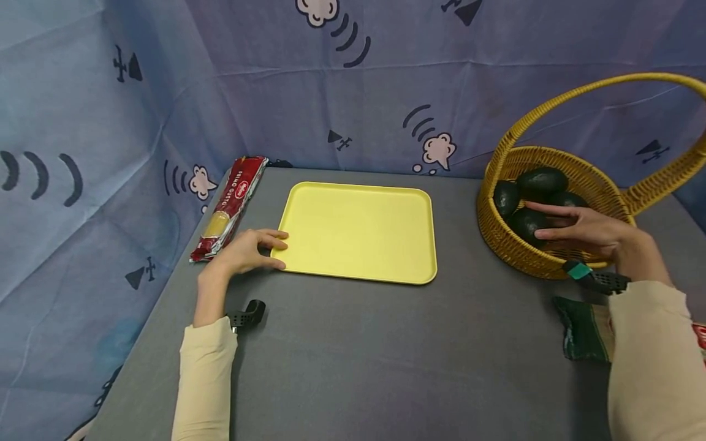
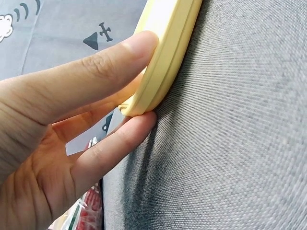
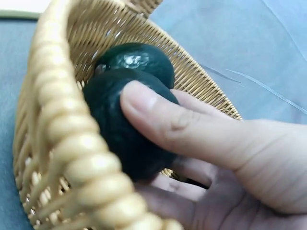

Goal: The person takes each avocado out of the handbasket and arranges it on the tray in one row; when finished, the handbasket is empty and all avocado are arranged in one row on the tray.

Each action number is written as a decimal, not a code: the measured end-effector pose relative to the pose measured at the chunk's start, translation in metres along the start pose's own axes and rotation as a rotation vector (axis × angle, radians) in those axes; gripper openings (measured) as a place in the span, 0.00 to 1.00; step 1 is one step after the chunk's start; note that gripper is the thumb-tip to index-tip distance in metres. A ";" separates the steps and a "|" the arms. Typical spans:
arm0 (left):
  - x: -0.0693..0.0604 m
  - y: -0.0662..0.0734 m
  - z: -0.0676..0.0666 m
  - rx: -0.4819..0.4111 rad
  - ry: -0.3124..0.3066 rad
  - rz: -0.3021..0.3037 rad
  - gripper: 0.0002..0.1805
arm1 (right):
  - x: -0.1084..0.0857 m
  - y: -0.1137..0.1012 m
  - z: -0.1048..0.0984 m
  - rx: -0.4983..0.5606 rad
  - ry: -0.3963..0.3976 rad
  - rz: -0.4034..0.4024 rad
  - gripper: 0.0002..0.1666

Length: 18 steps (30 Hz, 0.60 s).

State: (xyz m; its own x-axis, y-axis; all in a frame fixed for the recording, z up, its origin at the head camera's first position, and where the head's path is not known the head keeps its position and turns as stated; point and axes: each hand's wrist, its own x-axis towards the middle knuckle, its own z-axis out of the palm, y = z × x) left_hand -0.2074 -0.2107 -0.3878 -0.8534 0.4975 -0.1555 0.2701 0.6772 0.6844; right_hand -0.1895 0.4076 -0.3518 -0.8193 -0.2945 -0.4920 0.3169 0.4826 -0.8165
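Observation:
A yellow tray point(image 1: 358, 233) lies flat on the grey table. My left hand point(image 1: 248, 250) pinches its left edge near the front corner; in the left wrist view the thumb and fingers of the hand point(image 2: 81, 100) lie on the tray's rim point(image 2: 165, 62). Over on the right, a woven basket point(image 1: 499, 236) holds several dark green avocados point(image 1: 542, 180). My right hand point(image 1: 590, 233) reaches inside it, and the right wrist view has the thumb and fingers of this hand point(image 3: 216, 148) round one avocado point(image 3: 124, 115), with another avocado point(image 3: 139, 58) behind. Its far fingertips are partly hidden.
A red pasta packet point(image 1: 231, 205) lies left of the tray, near the table's left edge. A green packet point(image 1: 584, 331) lies in front of the basket, partly under my right sleeve. The basket's tall handle point(image 1: 595, 92) arches over it. Patterned blue cloth hangs behind the table.

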 end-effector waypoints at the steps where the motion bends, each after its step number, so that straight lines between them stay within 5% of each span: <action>1: 0.000 0.000 0.000 0.001 -0.001 0.001 0.25 | -0.001 0.001 -0.001 0.031 -0.006 -0.005 0.43; 8: -0.001 0.001 0.000 0.008 0.002 -0.002 0.24 | -0.011 0.002 -0.002 0.122 0.005 -0.062 0.44; 18: 0.000 -0.001 0.000 0.009 0.003 0.007 0.25 | -0.025 -0.008 0.008 0.206 0.139 -0.062 0.45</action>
State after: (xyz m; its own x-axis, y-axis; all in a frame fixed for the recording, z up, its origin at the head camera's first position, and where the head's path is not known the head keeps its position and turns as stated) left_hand -0.2073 -0.2112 -0.3882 -0.8529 0.5006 -0.1484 0.2803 0.6787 0.6788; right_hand -0.1675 0.4049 -0.3355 -0.8936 -0.1953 -0.4041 0.3427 0.2844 -0.8953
